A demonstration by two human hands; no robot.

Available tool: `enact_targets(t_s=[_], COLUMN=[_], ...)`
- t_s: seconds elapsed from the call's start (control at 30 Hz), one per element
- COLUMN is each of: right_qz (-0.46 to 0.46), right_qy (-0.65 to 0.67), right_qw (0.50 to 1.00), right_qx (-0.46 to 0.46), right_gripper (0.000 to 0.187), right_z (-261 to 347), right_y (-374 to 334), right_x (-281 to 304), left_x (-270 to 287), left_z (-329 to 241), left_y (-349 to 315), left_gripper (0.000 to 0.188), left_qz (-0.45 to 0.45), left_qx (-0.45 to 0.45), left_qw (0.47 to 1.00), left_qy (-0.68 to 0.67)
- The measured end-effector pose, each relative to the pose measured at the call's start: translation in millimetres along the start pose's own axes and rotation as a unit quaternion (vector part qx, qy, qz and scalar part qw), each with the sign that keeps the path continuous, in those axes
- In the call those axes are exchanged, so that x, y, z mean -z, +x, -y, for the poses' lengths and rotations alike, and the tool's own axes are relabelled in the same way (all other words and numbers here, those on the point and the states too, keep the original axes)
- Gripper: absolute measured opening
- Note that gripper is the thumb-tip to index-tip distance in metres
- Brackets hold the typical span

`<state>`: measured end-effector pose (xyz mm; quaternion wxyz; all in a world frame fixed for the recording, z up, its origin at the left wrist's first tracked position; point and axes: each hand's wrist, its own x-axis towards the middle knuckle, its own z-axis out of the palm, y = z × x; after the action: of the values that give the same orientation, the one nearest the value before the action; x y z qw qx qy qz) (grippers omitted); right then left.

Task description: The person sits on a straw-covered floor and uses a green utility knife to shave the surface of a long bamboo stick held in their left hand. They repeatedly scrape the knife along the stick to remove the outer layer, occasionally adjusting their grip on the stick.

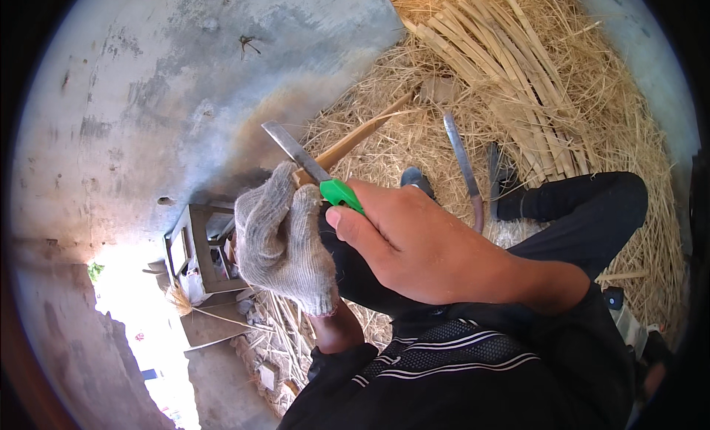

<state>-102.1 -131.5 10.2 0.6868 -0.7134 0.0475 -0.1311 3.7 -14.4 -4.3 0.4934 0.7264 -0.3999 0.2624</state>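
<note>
In the middle, my left hand [279, 241], in a grey knitted glove, is closed around the near end of a flat bamboo strip [362, 138]. The strip slants away up to the right, and a thin sliver stands off its far part. My bare right hand [436, 245] grips a knife [296, 150] by its green handle. The knife's blade lies across the strip just beyond the gloved fingers and points to the upper left. How deep its edge sits in the strip cannot be made out.
A bundle of pale split strips [510, 75] lies on shavings [621, 119] at the upper right. A long curved blade [464, 160] rests beside my feet. A stained wall [148, 97] rises at the left, with a wooden stand [198, 256] and a bright opening below it.
</note>
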Motion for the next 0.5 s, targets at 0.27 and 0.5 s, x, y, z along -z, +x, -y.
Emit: enact_targets(t_s=[0.27, 0.5], right_qz=[0.034, -0.036], right_qy=[0.021, -0.116], right_qw=[0.999, 0.992], right_qx=[-0.006, 0.038], right_gripper=[0.030, 0.025], right_z=[2, -18], right_y=[1, 4], right_x=[1, -11], left_x=[7, 7], left_z=[4, 2], left_y=[-2, -2], left_gripper=[0.028, 0.025], left_qz=[0.005, 0.003], left_qx=[-0.023, -0.029], left_qw=[1.000, 0.998], left_qy=[0.011, 0.055])
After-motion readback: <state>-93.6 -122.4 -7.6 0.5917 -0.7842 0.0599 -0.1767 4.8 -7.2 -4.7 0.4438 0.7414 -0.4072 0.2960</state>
